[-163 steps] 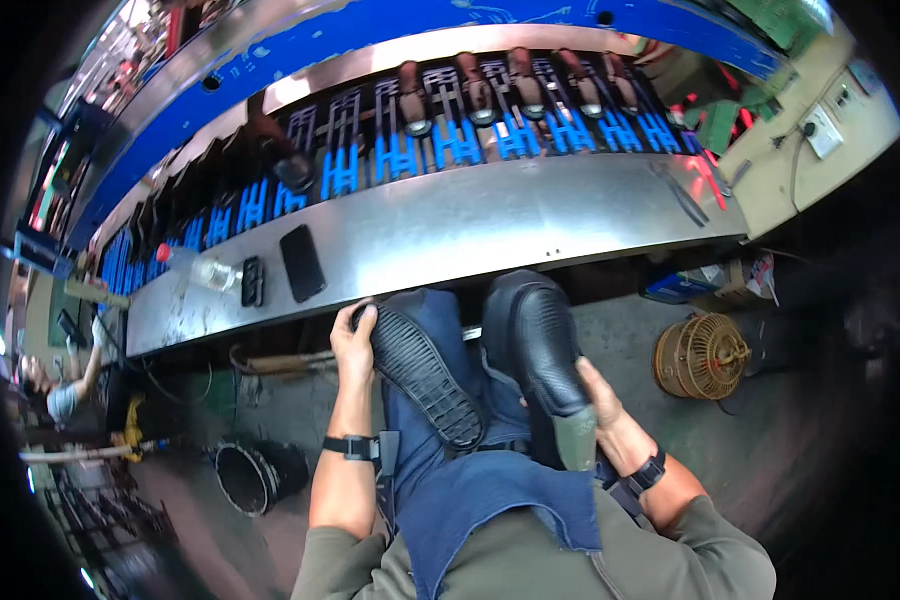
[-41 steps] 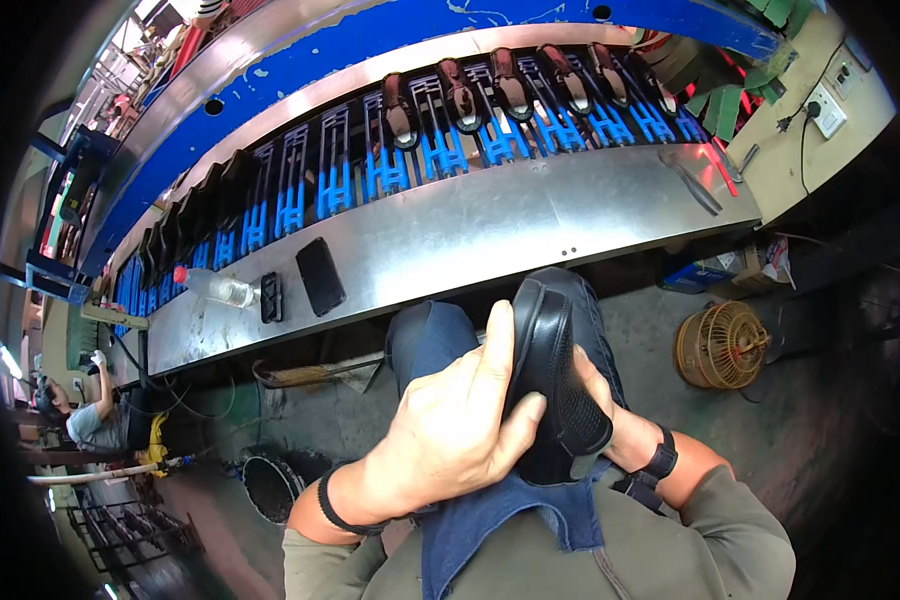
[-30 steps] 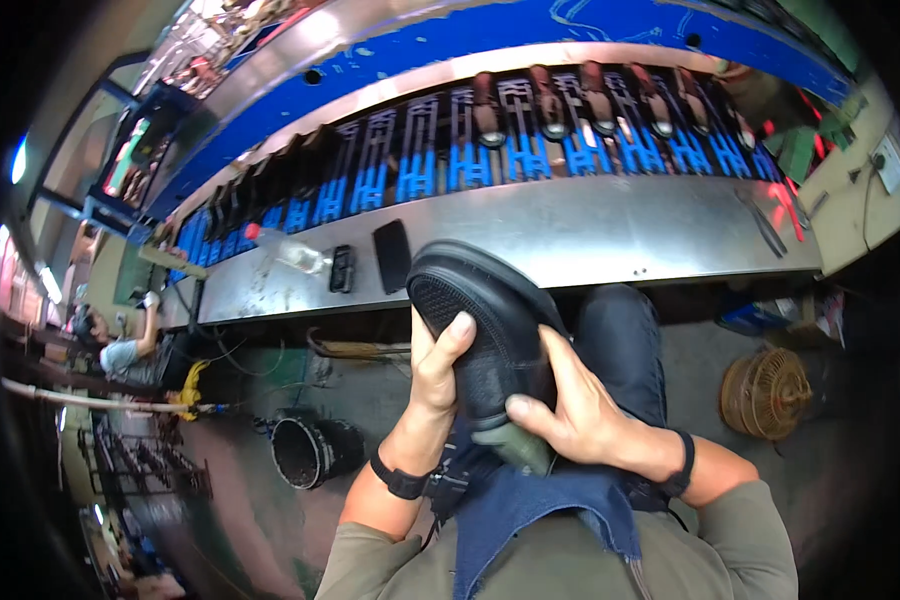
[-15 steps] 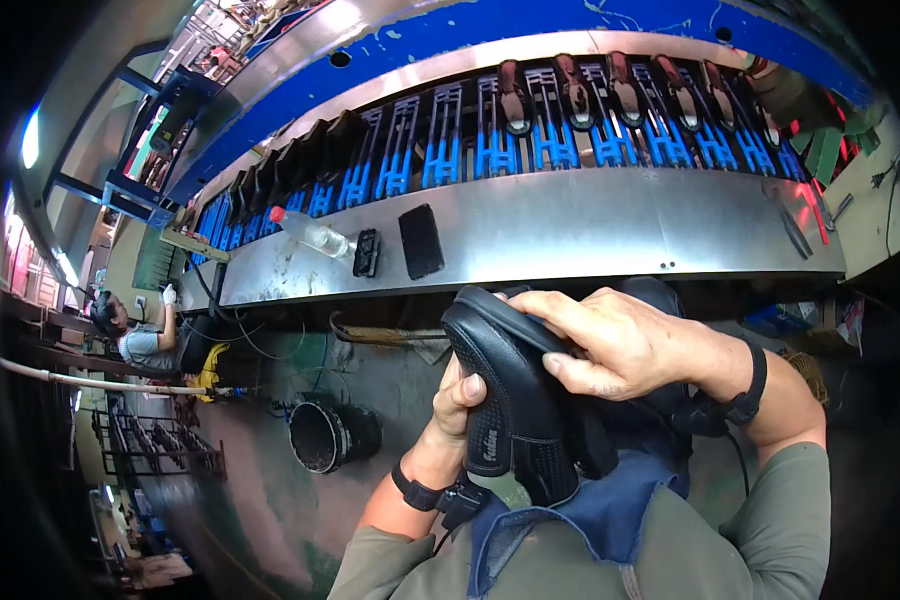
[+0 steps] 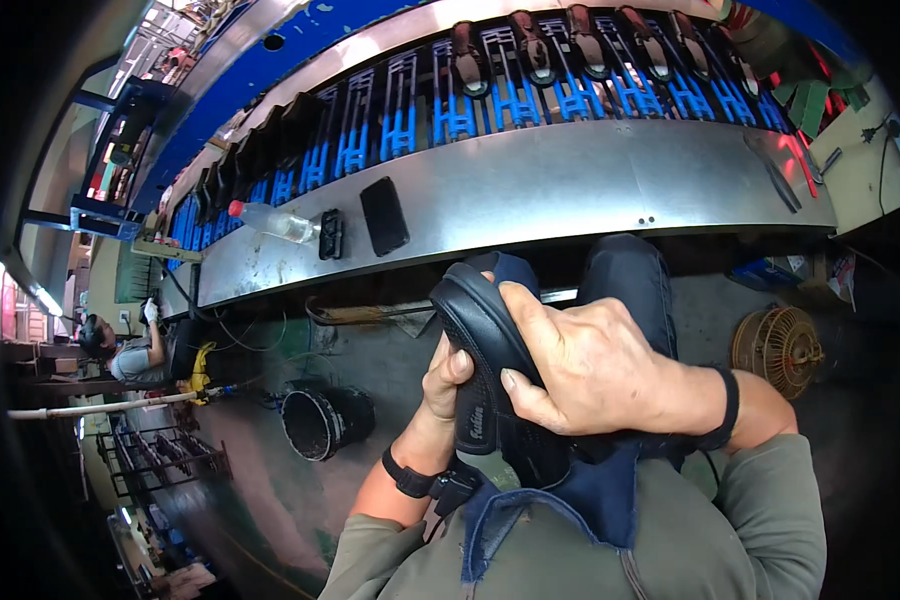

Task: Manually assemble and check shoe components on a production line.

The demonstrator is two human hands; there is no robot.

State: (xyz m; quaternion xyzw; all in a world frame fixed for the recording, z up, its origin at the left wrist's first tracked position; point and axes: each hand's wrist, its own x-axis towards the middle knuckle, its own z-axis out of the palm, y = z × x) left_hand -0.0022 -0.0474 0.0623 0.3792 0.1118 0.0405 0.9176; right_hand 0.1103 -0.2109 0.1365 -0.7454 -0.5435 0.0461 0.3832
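Note:
A black shoe (image 5: pixel 478 315) with stitched seams stands toe-up in front of my body, its lower end near the blue apron (image 5: pixel 615 490). My left hand (image 5: pixel 440 378) grips it from the left side, thumb pressed on the edge. Curled over its right side, my right hand (image 5: pixel 595 365) has the thumb and fingers pressed against it near the toe. Much of that right side, with whatever sole lies there, is hidden behind the right hand.
Ahead runs a metal ledge (image 5: pixel 570 185) with a phone (image 5: pixel 384 217), a clear bottle (image 5: pixel 275 222) and a small black object (image 5: pixel 330 235). Beyond it are blue racks holding several shoes (image 5: pixel 535 55). A bucket (image 5: pixel 310 425) and a wicker-like round fan (image 5: pixel 778 350) stand on the floor. Another person (image 5: pixel 140 360) sits far left.
My right hand has turned and closed further around the shoe, now covering more of its side. The black sole edge beneath its fingers is no longer plainly visible. The view has shifted.

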